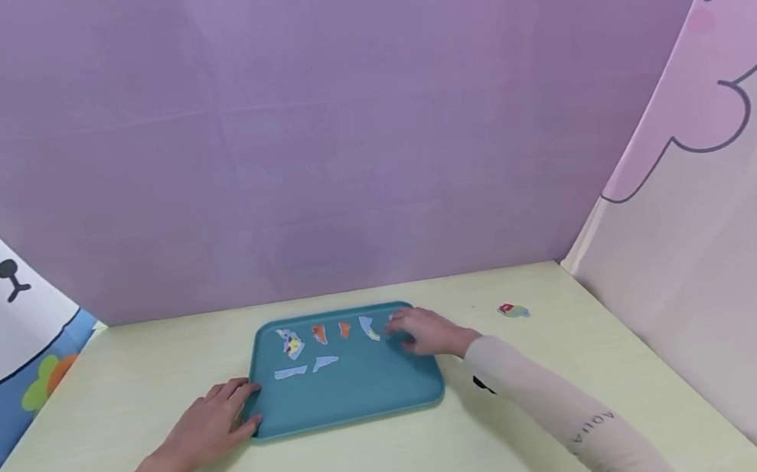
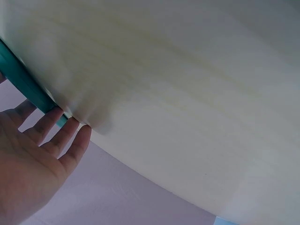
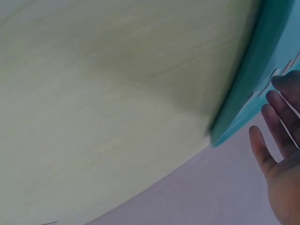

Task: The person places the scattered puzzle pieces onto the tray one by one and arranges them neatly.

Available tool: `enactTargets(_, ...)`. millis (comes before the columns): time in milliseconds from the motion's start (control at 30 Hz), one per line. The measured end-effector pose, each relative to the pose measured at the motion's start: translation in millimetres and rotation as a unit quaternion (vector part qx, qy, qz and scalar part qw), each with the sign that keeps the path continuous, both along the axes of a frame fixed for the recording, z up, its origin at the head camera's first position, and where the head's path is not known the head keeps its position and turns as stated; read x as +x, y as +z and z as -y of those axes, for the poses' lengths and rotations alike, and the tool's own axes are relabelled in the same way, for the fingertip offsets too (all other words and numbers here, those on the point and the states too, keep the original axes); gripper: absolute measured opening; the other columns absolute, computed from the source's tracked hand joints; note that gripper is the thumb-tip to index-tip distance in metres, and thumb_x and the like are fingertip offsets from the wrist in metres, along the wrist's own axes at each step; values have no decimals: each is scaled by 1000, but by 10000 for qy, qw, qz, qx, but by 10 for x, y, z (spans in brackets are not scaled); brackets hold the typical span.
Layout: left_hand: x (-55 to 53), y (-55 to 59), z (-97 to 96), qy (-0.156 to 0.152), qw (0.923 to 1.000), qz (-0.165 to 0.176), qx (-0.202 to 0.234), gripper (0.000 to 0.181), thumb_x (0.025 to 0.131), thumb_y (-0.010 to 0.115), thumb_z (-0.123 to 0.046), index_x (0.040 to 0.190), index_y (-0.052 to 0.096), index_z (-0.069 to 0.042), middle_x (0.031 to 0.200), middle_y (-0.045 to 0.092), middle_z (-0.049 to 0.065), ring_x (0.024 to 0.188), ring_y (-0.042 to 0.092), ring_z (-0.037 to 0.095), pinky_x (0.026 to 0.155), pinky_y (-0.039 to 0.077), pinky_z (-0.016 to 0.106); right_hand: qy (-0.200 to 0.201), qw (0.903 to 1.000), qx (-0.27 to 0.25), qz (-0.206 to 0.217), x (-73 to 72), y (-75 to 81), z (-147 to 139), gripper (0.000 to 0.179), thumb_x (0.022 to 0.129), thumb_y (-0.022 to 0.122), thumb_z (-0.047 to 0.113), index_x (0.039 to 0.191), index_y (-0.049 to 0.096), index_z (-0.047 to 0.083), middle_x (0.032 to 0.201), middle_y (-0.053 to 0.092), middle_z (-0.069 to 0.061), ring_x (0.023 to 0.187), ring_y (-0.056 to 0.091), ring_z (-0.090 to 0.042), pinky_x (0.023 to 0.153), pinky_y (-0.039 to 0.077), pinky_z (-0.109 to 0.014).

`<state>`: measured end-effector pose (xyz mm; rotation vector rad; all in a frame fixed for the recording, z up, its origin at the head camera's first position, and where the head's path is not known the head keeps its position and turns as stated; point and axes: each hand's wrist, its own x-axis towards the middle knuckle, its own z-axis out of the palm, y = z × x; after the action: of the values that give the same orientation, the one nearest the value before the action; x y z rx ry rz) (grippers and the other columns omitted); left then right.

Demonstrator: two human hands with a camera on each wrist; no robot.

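Observation:
A teal tray lies on the pale table, with torn-looking paper pieces on it. In its top row are a piece with a yellow patch, two orange pieces and a pale blue piece; two pale strips lie below. My left hand touches the tray's left rim with its fingers spread. Over the upper right corner of the tray, my right hand reaches down with loosely bent fingers. Another small piece partly shows at those fingertips, mostly hidden by the hand.
A red, yellow and green paper piece lies on the table to the right of the tray. A purple cloth stands behind the table, with printed cloths along both sides.

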<state>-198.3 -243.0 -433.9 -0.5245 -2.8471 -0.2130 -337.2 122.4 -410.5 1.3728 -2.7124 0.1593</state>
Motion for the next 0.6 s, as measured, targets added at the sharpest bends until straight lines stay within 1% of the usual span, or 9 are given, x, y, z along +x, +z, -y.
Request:
enactTargets(67, -4, -4, 3, -11, 10000, -18, 11, 46, 82, 64, -38, 116, 58, -8, 117, 57, 12, 105, 56, 33, 75, 48, 50, -144, 9999, -17, 82, -3, 5, -71, 29, 80, 65, 8, 109, 65, 10, 112, 63, -1, 110, 55, -18, 99, 41, -35)
enactTargets(167, -11, -21, 10, -29, 10000, -75, 22, 46, 81, 65, -38, 116, 58, -8, 116, 58, 12, 104, 56, 33, 75, 48, 49, -370, 9987, -210, 296, 2, 25, -173, 29, 79, 66, 7, 109, 65, 9, 112, 63, -3, 109, 55, -20, 98, 42, -36)
enactTargets(300, -21, -43, 22, -46, 9999, -118, 12, 46, 81, 65, -38, 116, 59, -9, 116, 58, 12, 104, 56, 32, 75, 48, 49, -626, 9957, -471, 501, 1, 38, -316, 30, 80, 67, 6, 109, 65, 7, 111, 64, -6, 106, 56, -22, 92, 46, -38)
enactTargets(433, -23, -43, 26, -44, 9999, -91, 7, 46, 81, 65, -38, 116, 58, -9, 116, 58, 12, 104, 56, 33, 75, 48, 49, -850, 9935, -572, 493, -4, 33, -473, 29, 80, 66, 8, 109, 65, 7, 109, 64, -6, 104, 57, -22, 89, 47, -38)
enactTargets(600, -30, -52, 32, -29, 9999, -113, -10, 46, 81, 65, -37, 116, 58, -8, 116, 58, 12, 104, 56, 33, 76, 48, 49, -1028, 9909, -758, 428, -5, 33, -653, 27, 79, 67, 7, 107, 66, 5, 108, 64, -6, 104, 57, -24, 89, 47, -40)
